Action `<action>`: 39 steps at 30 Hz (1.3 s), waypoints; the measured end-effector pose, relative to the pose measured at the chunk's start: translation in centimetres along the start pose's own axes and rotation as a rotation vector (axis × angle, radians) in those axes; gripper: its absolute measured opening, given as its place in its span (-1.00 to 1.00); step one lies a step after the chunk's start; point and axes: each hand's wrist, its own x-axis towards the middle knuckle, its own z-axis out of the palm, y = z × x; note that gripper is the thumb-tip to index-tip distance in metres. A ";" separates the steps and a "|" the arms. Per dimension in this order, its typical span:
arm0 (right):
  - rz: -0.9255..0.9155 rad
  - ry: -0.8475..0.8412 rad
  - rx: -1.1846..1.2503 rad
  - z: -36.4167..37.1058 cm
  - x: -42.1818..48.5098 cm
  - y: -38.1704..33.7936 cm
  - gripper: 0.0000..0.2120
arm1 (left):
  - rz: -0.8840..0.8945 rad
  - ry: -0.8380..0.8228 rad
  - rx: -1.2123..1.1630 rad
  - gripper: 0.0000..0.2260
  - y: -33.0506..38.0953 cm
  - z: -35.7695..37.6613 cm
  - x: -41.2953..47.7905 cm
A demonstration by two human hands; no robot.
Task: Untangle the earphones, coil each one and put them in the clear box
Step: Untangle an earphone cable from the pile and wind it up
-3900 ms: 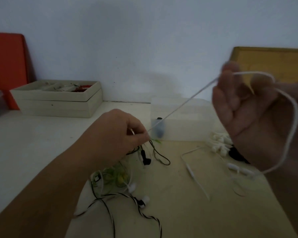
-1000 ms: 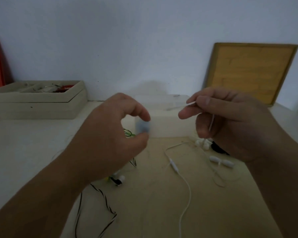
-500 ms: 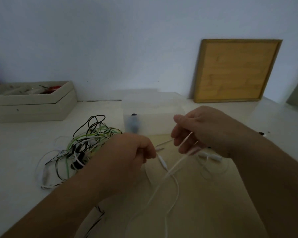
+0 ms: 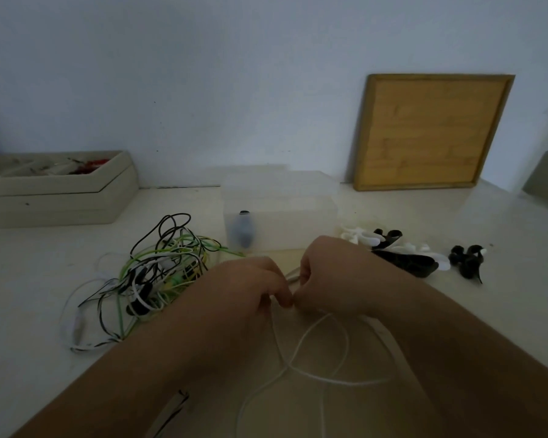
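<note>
A white earphone cable [image 4: 301, 352] loops on the wooden board in front of me. My left hand [image 4: 244, 289] and my right hand [image 4: 329, 276] meet fingertip to fingertip just above the board, both pinching the top of that cable. A tangled pile of green, black and white earphones [image 4: 159, 270] lies to the left of my hands. The clear box [image 4: 298, 210] stands behind my hands, with a dark coiled earphone [image 4: 242, 230] at its left end. The ends of the white cable are hidden under my fingers.
Black and white clips or ties [image 4: 402, 251] lie right of the box, with a small black cluster [image 4: 467, 259] further right. A beige tray [image 4: 54, 191] sits at the back left. A wooden framed panel [image 4: 431, 131] leans on the wall.
My hands have come down and together over the board, fingertips now touching on the white cable. The camera has tilted down and to the right, so the clips at the right show.
</note>
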 end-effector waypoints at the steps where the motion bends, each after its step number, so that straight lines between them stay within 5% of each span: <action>1: 0.013 0.029 0.015 -0.2 0.0 0.2 -0.75 | 0.004 -0.040 -0.007 -0.74 -0.2 0.0 -0.2; 5: 0.085 0.270 0.418 -2.1 -0.4 1.6 -0.81 | -0.067 -0.113 0.124 -0.68 0.2 -0.4 0.0; 8: 0.096 0.444 0.874 -3.5 -0.6 2.2 -0.90 | -0.133 0.041 0.132 -0.82 0.3 -0.3 -0.3; 12: -0.083 0.416 1.343 -4.5 -0.8 2.3 -0.84 | -0.196 0.123 0.048 -0.88 0.2 0.1 -0.6; 16: -0.301 0.234 1.183 -4.7 -2.2 1.7 -0.80 | -0.176 0.435 -0.232 -0.69 0.8 -0.3 -0.6; 19: -0.405 0.158 1.005 -4.3 -2.7 0.7 -0.85 | -0.130 0.359 -0.648 -0.51 1.2 -1.1 -0.4; 22: -0.410 0.306 1.106 -4.3 -2.3 0.5 -0.94 | -0.098 0.278 -0.841 -0.85 1.9 -1.6 -0.5; 29: -0.082 0.832 1.761 -6.6 -1.8 4.1 -0.89 | -0.159 0.354 -1.123 -0.79 0.9 -2.4 -0.5; 32: 0.036 0.956 1.739 -7.1 -1.3 5.7 -0.90 | -0.162 0.350 -1.136 -0.80 0.8 -2.2 -0.5; 35: 0.225 0.873 1.523 -7.3 -1.1 6.3 -0.93 | -0.191 0.346 -1.139 -0.78 0.8 -2.0 -0.4; 39: 0.332 0.752 0.746 -6.2 -1.2 5.9 -0.87 | -0.183 0.319 -1.118 -0.75 1.1 -2.2 -0.5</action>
